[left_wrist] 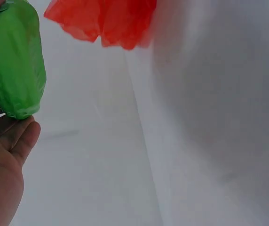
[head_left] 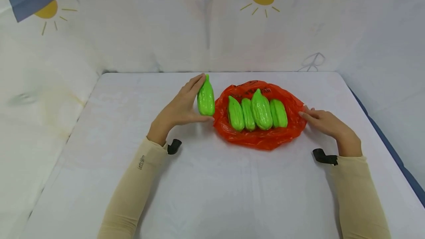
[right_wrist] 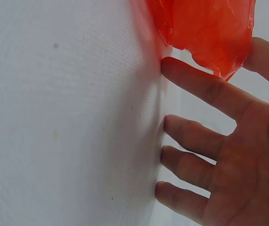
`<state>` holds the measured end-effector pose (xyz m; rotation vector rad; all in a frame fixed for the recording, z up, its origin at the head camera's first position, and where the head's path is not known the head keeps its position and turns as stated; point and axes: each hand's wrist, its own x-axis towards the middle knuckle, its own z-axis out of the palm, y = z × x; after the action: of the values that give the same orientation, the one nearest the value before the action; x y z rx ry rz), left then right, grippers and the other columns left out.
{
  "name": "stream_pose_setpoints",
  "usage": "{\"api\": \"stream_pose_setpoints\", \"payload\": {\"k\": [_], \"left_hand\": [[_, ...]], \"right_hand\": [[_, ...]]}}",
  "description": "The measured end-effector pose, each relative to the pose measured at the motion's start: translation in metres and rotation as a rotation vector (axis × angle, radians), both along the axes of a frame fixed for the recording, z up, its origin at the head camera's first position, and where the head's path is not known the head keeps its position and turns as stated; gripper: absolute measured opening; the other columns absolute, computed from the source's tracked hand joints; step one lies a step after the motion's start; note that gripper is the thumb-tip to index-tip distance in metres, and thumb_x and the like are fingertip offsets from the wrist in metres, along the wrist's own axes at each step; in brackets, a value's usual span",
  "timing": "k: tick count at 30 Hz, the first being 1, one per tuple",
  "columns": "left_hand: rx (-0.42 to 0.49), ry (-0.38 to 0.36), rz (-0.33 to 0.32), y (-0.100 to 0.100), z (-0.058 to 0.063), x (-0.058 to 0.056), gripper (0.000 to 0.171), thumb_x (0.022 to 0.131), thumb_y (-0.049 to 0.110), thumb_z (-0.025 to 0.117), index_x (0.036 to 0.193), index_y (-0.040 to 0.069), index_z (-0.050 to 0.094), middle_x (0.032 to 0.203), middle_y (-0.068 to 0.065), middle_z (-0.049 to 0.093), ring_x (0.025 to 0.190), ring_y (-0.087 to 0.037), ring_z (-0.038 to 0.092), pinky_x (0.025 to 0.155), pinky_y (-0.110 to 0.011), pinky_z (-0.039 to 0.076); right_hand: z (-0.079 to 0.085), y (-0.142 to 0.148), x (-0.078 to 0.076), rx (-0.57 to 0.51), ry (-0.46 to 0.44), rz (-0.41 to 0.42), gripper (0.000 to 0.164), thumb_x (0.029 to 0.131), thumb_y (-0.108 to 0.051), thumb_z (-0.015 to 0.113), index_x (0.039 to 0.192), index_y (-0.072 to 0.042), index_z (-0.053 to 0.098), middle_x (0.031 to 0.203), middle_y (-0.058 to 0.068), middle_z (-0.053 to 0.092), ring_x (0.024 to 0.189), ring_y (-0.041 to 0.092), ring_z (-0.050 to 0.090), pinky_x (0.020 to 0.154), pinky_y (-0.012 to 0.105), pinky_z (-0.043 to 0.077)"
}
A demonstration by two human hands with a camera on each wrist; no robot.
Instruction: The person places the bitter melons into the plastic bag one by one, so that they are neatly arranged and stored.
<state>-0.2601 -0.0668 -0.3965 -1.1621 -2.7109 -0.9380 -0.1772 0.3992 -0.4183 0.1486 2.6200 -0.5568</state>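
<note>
My left hand (head_left: pixel 182 107) holds a glossy green ridged gourd (head_left: pixel 206 97) upright between fingers and thumb, just left of the red plastic bag (head_left: pixel 255 144) and above the table. In the left wrist view, that gourd (left_wrist: pixel 14 61) sits at the upper left, fingertips against its end. Several similar green gourds (head_left: pixel 261 110) stand side by side in the bag's open mouth. At the bag's right edge, my right hand (head_left: pixel 325 123) pinches the rim between thumb and index finger. The right wrist view has the red plastic (right_wrist: pixel 209 33) between them, the other fingertips resting on the table.
A white cloth covers the table (head_left: pixel 212 194). Pale wall sheets (head_left: pixel 159 28) with printed suns and blue shapes rise behind and at the sides. Dark wrist mounts (head_left: pixel 174 146) stick out from both cuffs.
</note>
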Motion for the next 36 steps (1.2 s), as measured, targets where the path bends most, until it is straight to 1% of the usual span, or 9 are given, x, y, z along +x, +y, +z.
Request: {"api": "stream_pose_setpoints", "payload": {"k": [2, 6, 11, 18, 21, 26, 31, 36], "left_hand": [[-0.006, 0.008, -0.019, 0.005, 0.001, 0.001, 0.122, 0.070, 0.050, 0.085, 0.158, 0.008, 0.011, 0.163, -0.007, 0.016, 0.149, -0.025, 0.021, 0.119, -0.049, 0.026], [-0.039, -0.003, -0.034, 0.014, 0.000, 0.004, 0.121, 0.072, 0.052, 0.082, 0.158, 0.009, 0.010, 0.164, -0.005, 0.014, 0.150, -0.023, 0.020, 0.119, -0.052, 0.024], [-0.082, 0.002, -0.034, 0.020, -0.005, 0.006, 0.120, 0.073, 0.059, 0.079, 0.158, 0.010, 0.010, 0.164, -0.004, 0.015, 0.150, -0.021, 0.020, 0.119, -0.049, 0.025], [-0.116, 0.027, -0.065, 0.029, -0.011, 0.011, 0.120, 0.075, 0.066, 0.072, 0.158, 0.009, 0.008, 0.165, -0.006, 0.014, 0.151, -0.021, 0.019, 0.118, -0.046, 0.026], [-0.121, 0.040, -0.080, 0.031, -0.012, 0.012, 0.119, 0.075, 0.066, 0.072, 0.158, 0.008, 0.009, 0.165, -0.007, 0.015, 0.150, -0.021, 0.020, 0.117, -0.043, 0.028], [-0.121, 0.056, -0.097, 0.036, -0.014, 0.013, 0.120, 0.076, 0.066, 0.072, 0.158, 0.007, 0.009, 0.164, -0.010, 0.016, 0.150, -0.021, 0.021, 0.115, -0.043, 0.030], [-0.120, 0.071, -0.089, 0.039, -0.016, 0.016, 0.121, 0.075, 0.068, 0.072, 0.158, 0.007, 0.007, 0.165, -0.008, 0.015, 0.150, -0.022, 0.022, 0.115, -0.042, 0.028], [-0.109, 0.079, -0.089, 0.043, -0.022, 0.019, 0.123, 0.074, 0.068, 0.072, 0.158, 0.009, 0.005, 0.165, -0.008, 0.012, 0.149, -0.023, 0.022, 0.113, -0.043, 0.028]], "right_hand": [[0.000, 0.000, 0.000, -0.002, 0.003, -0.003, 0.092, 0.097, -0.067, 0.030, 0.150, 0.009, 0.022, 0.152, 0.038, 0.021, 0.137, 0.059, 0.020, 0.104, 0.074, 0.025], [0.001, 0.002, 0.000, -0.003, 0.004, -0.008, 0.093, 0.097, -0.066, 0.030, 0.150, 0.010, 0.022, 0.152, 0.038, 0.021, 0.137, 0.059, 0.020, 0.104, 0.074, 0.025], [0.001, 0.003, 0.002, 0.003, -0.006, -0.010, 0.093, 0.097, -0.067, 0.030, 0.150, 0.010, 0.021, 0.151, 0.039, 0.021, 0.136, 0.059, 0.020, 0.103, 0.074, 0.025], [0.002, 0.004, 0.003, 0.006, -0.004, -0.013, 0.093, 0.098, -0.066, 0.030, 0.149, 0.011, 0.023, 0.150, 0.040, 0.023, 0.135, 0.060, 0.021, 0.102, 0.075, 0.026], [0.002, 0.003, 0.003, 0.001, -0.002, -0.011, 0.092, 0.098, -0.066, 0.030, 0.149, 0.011, 0.023, 0.150, 0.040, 0.024, 0.135, 0.060, 0.022, 0.103, 0.074, 0.027], [0.004, 0.003, 0.003, 0.008, -0.006, -0.014, 0.093, 0.098, -0.066, 0.030, 0.149, 0.011, 0.022, 0.150, 0.040, 0.023, 0.135, 0.060, 0.022, 0.103, 0.075, 0.026], [0.003, 0.003, 0.002, 0.001, 0.000, -0.014, 0.092, 0.098, -0.065, 0.030, 0.149, 0.011, 0.023, 0.150, 0.040, 0.023, 0.135, 0.060, 0.022, 0.103, 0.074, 0.026], [0.002, 0.000, 0.001, -0.002, -0.005, -0.011, 0.092, 0.097, -0.066, 0.031, 0.150, 0.009, 0.022, 0.151, 0.039, 0.022, 0.136, 0.059, 0.021, 0.103, 0.075, 0.026]]}}
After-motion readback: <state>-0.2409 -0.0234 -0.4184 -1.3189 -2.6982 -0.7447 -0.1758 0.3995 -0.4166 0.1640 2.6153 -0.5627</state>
